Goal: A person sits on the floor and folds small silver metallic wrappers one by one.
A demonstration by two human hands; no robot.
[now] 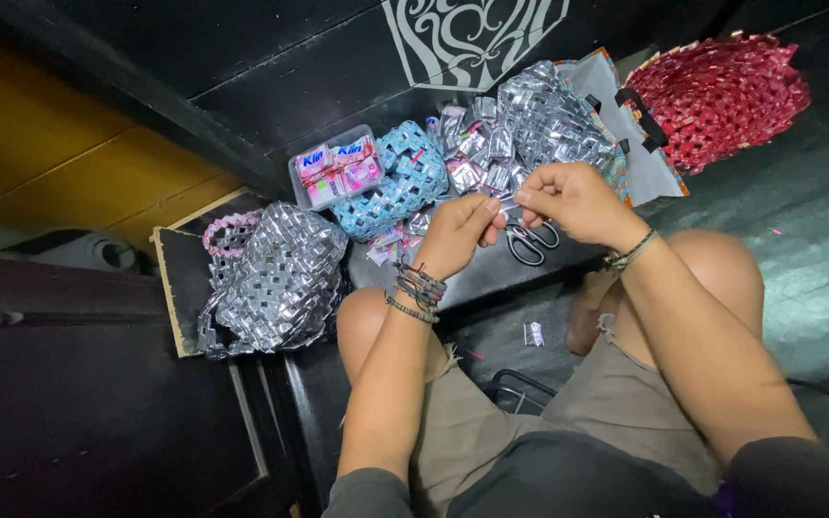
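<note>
My left hand (pixel 460 233) and my right hand (pixel 573 200) meet above my knees and pinch a small folded silver foil piece (pixel 509 201) between their fingertips. Beaded bracelets circle both wrists. Black-handled scissors (pixel 528 242) lie on the dark floor just below the hands. A heap of folded silver foil pieces (pixel 491 149) sits right behind the hands.
A woven silver foil bag (pixel 285 273) rests on a black board at the left. A blue woven piece (pixel 400 182) and a clear box of pink packets (pixel 336 168) lie beyond. A silver woven bag (pixel 554 110) and a red woven bag (pixel 722 91) stand at the back right.
</note>
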